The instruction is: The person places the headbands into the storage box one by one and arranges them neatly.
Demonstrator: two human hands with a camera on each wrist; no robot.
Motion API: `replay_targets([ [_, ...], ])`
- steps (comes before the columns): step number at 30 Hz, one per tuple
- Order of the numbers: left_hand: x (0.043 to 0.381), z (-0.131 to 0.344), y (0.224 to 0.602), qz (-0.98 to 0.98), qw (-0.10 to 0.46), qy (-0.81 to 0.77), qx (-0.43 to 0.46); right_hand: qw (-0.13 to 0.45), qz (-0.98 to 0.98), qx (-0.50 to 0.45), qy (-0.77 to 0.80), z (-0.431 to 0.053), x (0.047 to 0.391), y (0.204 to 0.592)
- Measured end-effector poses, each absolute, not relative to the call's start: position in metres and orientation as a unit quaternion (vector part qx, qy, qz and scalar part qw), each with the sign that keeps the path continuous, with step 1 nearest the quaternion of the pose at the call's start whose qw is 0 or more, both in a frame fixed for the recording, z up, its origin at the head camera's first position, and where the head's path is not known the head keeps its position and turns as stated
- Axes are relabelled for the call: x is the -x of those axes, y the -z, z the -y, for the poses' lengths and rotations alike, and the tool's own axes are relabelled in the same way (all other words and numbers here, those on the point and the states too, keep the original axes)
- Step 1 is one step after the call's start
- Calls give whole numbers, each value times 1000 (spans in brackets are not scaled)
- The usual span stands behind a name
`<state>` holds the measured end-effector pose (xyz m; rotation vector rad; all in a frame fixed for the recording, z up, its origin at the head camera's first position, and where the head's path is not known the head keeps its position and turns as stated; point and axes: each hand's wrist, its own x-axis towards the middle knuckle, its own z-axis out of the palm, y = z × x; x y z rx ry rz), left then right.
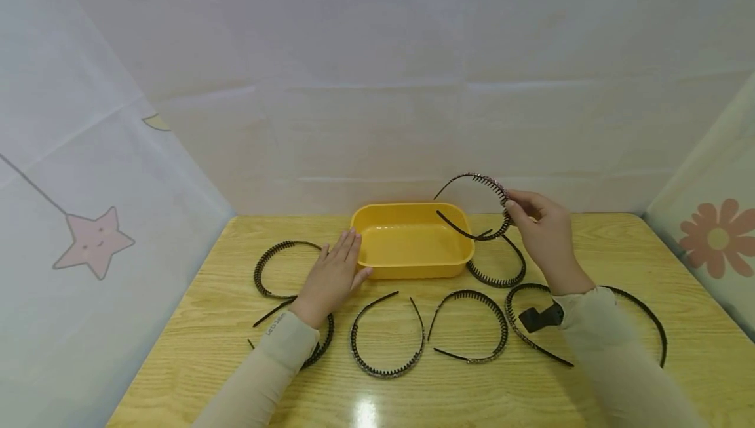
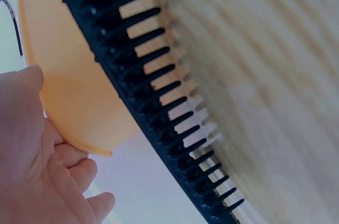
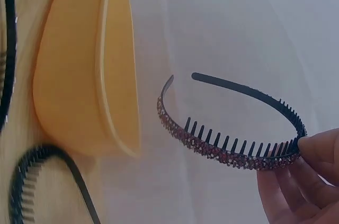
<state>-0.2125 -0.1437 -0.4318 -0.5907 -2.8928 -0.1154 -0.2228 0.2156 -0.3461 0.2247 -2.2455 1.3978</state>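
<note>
My right hand (image 1: 544, 226) pinches a black toothed headband (image 1: 501, 195) at the middle of its arc, holding it above the right end of a yellow plastic basin (image 1: 413, 271). The right wrist view shows dark reddish glitter stones along the outside of this headband (image 3: 222, 156), its two tips pointing away from the fingers. My left hand (image 1: 333, 277) rests with extended fingers against the basin's left rim. Close to the left wrist camera, a toothed headband (image 2: 132, 97) crosses the view in front of the basin (image 2: 74, 75).
Around the basin on the wooden table (image 1: 401, 408) lie several more headbands, among them one at the left (image 1: 259, 271), one in front (image 1: 386, 374) and one right of centre (image 1: 504, 330). Another headband (image 1: 522, 271) lies by the basin's right end. A pale cloth wall (image 1: 377, 120) stands behind.
</note>
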Motion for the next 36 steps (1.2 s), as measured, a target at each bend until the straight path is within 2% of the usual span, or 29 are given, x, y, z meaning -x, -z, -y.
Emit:
replay_targets([
  [9, 213, 142, 432, 975, 91, 44, 197, 114, 770, -45, -626, -191, 236, 354],
  [25, 213, 138, 431, 974, 86, 55, 201, -17, 723, -24, -690, -157, 254, 376],
  [36, 213, 139, 433, 975, 87, 49, 200, -56, 747, 1, -663, -134, 265, 390],
])
